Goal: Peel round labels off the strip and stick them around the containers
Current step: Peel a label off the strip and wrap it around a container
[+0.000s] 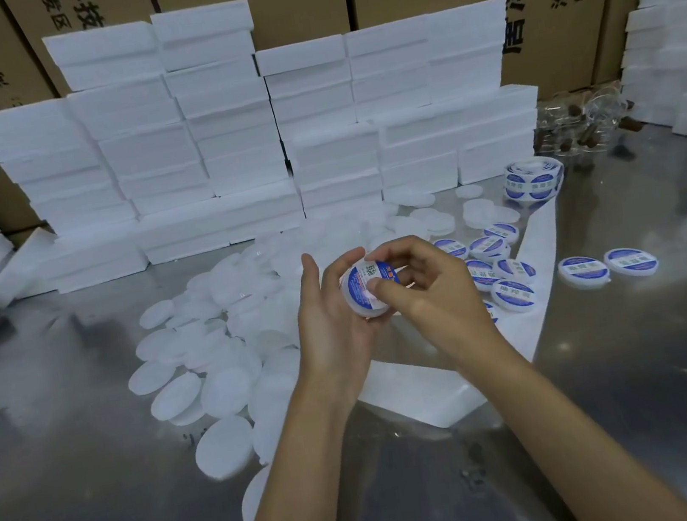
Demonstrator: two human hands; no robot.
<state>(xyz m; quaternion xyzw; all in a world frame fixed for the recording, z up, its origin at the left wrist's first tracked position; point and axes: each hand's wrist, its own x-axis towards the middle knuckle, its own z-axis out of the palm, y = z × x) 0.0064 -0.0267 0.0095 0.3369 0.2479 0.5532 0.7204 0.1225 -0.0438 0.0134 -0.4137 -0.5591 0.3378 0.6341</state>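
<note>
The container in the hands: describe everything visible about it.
The container is a small, round, shallow white tub, plastic by its look, with a blue and white round label on its upper face. It is held tilted above the metal table. The left hand cradles it from below and the side; the right hand presses on the label with its thumb.

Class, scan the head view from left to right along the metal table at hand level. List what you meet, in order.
pile of unlabelled white lids → left hand → container being labelled → right hand → heap of labelled lids → two labelled lids lying apart
</note>
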